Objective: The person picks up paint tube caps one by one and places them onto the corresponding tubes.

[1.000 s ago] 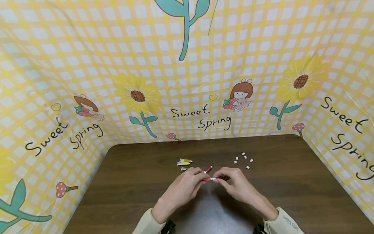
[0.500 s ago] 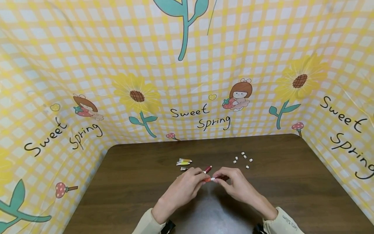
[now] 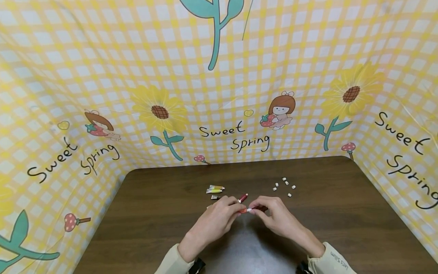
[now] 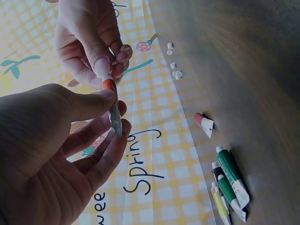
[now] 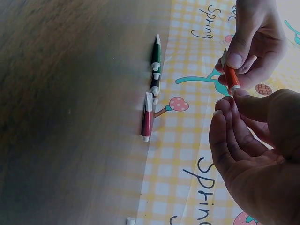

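Observation:
My left hand (image 3: pixel 219 215) pinches an orange-red paint tube (image 5: pixel 230 77) between thumb and fingers, above the table. At the tube's end, the thumb and fingertips of my right hand (image 3: pixel 277 215) pinch the small white cap (image 3: pixel 249 209), partly hidden by them. In the left wrist view the tube's flat silver end sticks out past my left fingers. Just beyond my left hand lies a dark red paint tube (image 3: pixel 243 198) on the table.
Green tubes (image 4: pixel 230 171), a dark one and a yellow tube (image 3: pixel 214 191) lie on the table (image 3: pixel 154 213) beyond my left hand. Several loose white caps (image 3: pixel 286 183) are scattered beyond my right hand. A yellow checked cloth (image 3: pixel 219 91) walls in the table's back and sides.

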`<control>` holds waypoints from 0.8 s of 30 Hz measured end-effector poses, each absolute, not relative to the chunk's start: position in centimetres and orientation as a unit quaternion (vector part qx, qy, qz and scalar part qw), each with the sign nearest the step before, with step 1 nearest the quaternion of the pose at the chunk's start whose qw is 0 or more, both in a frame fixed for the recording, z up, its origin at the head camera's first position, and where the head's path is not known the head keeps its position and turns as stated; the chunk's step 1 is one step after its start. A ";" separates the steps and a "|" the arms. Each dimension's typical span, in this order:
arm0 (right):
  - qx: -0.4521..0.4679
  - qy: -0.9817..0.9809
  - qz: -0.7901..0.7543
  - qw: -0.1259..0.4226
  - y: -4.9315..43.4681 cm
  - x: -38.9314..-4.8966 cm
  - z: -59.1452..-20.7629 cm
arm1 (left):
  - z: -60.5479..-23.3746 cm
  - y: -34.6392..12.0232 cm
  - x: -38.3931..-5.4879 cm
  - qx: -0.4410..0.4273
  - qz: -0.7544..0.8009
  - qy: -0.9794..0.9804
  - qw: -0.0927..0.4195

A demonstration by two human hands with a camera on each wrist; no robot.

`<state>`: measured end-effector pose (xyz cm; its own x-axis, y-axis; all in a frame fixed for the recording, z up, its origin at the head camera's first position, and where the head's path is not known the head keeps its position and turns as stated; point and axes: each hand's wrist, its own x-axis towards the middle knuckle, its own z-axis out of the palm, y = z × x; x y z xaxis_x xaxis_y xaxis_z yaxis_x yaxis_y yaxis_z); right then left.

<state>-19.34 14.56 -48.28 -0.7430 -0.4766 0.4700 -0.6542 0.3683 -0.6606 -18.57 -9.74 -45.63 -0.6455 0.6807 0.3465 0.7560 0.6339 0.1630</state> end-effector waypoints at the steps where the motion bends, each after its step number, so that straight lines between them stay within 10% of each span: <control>1: 0.343 -0.821 0.445 0.098 14.6 -19.3 -48.3 | -45.6 -9.7 -18.6 -0.401 -0.148 -0.895 0.127; 24: 0.332 -0.835 0.434 0.070 14.6 -19.5 -48.7 | -45.7 -9.6 -18.6 -0.398 -0.149 -0.897 0.119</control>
